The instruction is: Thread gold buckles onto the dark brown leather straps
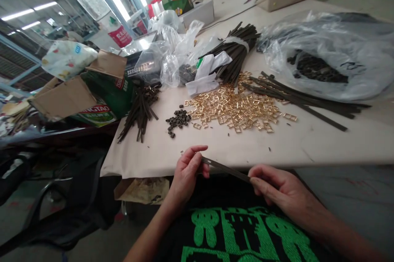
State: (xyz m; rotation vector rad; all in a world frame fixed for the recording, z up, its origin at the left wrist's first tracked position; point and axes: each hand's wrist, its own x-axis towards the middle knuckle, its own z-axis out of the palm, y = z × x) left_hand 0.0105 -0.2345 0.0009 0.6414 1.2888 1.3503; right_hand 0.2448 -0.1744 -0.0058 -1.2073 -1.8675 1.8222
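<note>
A narrow dark brown strap (226,168) is stretched between my two hands, just in front of the table's near edge. My left hand (190,167) pinches its left end between thumb and fingers, with the index finger pointing out. Near that end a small pale spot shows on the strap. My right hand (275,184) grips the other end, its fingers curled round it. Beyond my hands lie a spread of gold-coloured metal buckles (237,108) and a small pile of dark strap loops (178,120).
Loose dark straps (308,100) lie to the right, a tied strap bundle (238,53) behind the buckles, and more straps with buckles (140,110) at the left. A clear plastic bag (332,57) holds dark pieces. A green cardboard box (101,89) stands at the table's left edge.
</note>
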